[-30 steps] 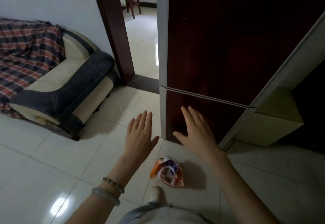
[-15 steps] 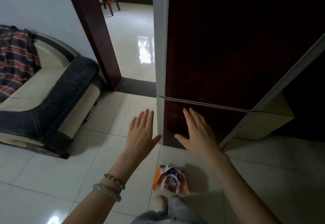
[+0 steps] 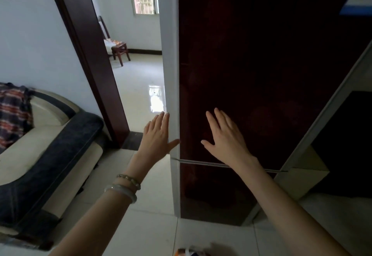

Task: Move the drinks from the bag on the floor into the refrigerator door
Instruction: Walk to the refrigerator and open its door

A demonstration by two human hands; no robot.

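white tiled floor (image 3: 145, 225), doorway far left. tall dark red glossy refrigerator (image 3: 251, 94) shut. left hand (image 3: 157, 137) at its pale left edge, right hand (image 3: 227, 141) over the door front, both splayed, empty. orange drinks bag (image 3: 189, 252) at near edge. risk: swinging door or feet striking bag.

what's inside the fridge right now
Nothing inside shows: the fridge has both dark doors shut. The left hand is at its left edge, the right hand hovers over the upper door, both empty.
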